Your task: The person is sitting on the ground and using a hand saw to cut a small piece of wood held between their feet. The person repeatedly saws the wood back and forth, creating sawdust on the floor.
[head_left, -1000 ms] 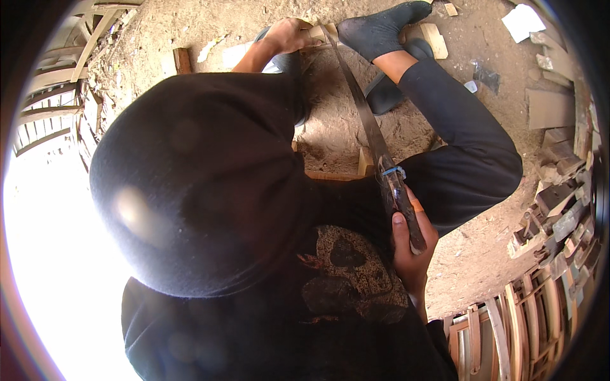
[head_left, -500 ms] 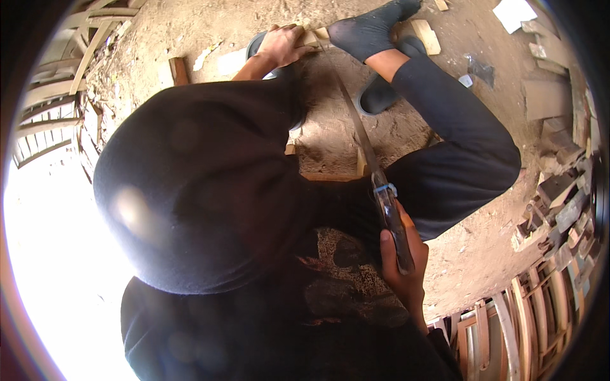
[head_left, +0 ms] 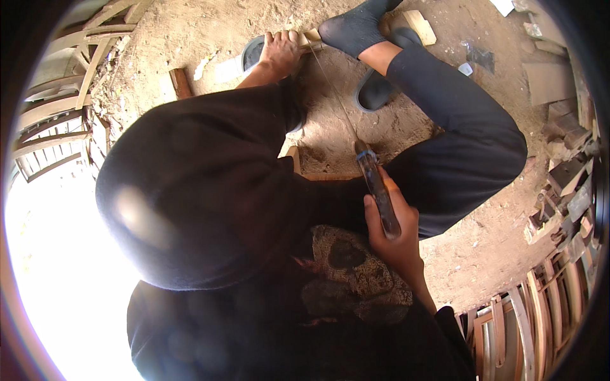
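My left hand (head_left: 279,56) presses with curled fingers on a small pale wooden piece (head_left: 311,35) near the top. My dark-socked right foot (head_left: 349,30) is against that piece's right end. My right hand (head_left: 397,228) is wrapped round the dark handle (head_left: 379,193) of a hand saw, which has blue binding near the blade. The thin blade (head_left: 333,89) runs away from me to the wooden piece beside my left fingers. Dark sandals (head_left: 373,94) lie under and beside my legs. A wooden edge (head_left: 292,159) shows behind my bent legs.
Sandy ground (head_left: 171,32) carries scattered offcuts (head_left: 419,26) and a dark block (head_left: 180,82). Stacked scrap wood (head_left: 565,178) lines the right side, with curved wooden pieces (head_left: 521,324) at lower right. Wooden frames (head_left: 82,70) stand at upper left beside a glaring bright area.
My right hand and the saw handle have moved up and left, the blade now more edge-on. My left hand has shifted slightly, its fingers more on top of the wood.
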`<state>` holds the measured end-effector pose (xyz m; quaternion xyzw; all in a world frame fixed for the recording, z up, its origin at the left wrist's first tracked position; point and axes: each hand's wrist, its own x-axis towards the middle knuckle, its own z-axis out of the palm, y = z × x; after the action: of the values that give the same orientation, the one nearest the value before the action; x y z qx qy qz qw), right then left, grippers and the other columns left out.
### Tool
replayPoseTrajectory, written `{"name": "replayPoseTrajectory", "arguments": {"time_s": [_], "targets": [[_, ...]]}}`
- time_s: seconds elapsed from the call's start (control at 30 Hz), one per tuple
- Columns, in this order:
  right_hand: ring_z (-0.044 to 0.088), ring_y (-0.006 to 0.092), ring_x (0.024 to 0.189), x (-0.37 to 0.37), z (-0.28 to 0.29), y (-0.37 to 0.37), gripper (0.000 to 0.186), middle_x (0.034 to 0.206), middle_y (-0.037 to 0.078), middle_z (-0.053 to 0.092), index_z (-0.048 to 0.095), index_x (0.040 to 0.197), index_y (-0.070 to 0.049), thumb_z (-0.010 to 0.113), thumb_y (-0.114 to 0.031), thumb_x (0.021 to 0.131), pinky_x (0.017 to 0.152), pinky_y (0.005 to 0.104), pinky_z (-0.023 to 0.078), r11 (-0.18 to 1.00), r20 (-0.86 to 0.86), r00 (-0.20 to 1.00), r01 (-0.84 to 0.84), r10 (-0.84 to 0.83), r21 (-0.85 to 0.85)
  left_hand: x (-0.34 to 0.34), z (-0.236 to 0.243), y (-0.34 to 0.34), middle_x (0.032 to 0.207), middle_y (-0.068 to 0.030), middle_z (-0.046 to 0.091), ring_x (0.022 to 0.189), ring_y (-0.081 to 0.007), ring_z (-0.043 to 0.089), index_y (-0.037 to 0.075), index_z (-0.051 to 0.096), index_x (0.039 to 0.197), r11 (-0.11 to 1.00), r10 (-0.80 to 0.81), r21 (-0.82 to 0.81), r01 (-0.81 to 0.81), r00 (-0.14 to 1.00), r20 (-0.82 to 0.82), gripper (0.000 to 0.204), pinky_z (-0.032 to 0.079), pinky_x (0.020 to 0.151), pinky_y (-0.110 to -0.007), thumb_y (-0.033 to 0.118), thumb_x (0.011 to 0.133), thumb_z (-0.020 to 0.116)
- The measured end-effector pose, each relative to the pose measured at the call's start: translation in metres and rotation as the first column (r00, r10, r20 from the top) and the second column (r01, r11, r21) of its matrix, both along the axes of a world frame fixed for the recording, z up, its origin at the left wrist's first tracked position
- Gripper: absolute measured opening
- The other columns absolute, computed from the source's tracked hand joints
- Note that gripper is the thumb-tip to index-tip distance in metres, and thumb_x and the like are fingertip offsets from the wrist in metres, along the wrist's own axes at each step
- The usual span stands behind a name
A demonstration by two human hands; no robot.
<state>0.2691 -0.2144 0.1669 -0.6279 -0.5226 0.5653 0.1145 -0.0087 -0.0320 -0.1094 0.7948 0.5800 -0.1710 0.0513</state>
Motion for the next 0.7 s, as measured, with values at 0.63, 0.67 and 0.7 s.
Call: {"name": "replayPoseTrajectory", "arguments": {"time_s": [0.63,0.67,0.7], "targets": [[0.067,0.0261,0.058,-0.003,-0.014,-0.002,0.047,0.064,0.016,0.060,0.046,0.133,0.003,0.060,-0.008,0.088,0.054,0.0315,0.048,0.995,-0.008,1.000,0.014,-0.014,0.097,0.003,0.003,0.012,0.117,-0.0190,0.055,0.113,-0.0316,0.052,-0.003,0.045,0.119,0.993,-0.054,-0.107,0.054,0.999,0.003,0.047,0.037,0.097,-0.050,0.038,0.096,0.047],[0.066,0.0267,0.057,-0.003,-0.011,-0.002,0.047,0.063,0.016,0.059,0.046,0.132,0.002,0.060,-0.008,0.088,0.053,0.0319,0.048,0.993,-0.022,1.000,0.016,-0.014,0.117,0.000,0.004,0.011,0.118,-0.0197,0.054,0.114,-0.0322,0.052,-0.003,0.045,0.120,0.995,-0.008,-0.097,0.010,1.000,0.021,0.050,0.037,0.098,-0.051,0.041,0.097,0.044],[0.066,0.0272,0.056,-0.002,-0.008,-0.004,0.047,0.063,0.017,0.059,0.047,0.132,0.002,0.061,-0.008,0.088,0.053,0.0322,0.048,0.991,-0.035,0.999,0.020,-0.015,0.136,-0.003,0.000,0.010,0.118,-0.0200,0.054,0.114,-0.0325,0.052,-0.003,0.045,0.119,0.997,-0.011,-0.071,0.011,1.000,0.001,0.051,0.037,0.097,-0.051,0.042,0.097,0.044]]}}
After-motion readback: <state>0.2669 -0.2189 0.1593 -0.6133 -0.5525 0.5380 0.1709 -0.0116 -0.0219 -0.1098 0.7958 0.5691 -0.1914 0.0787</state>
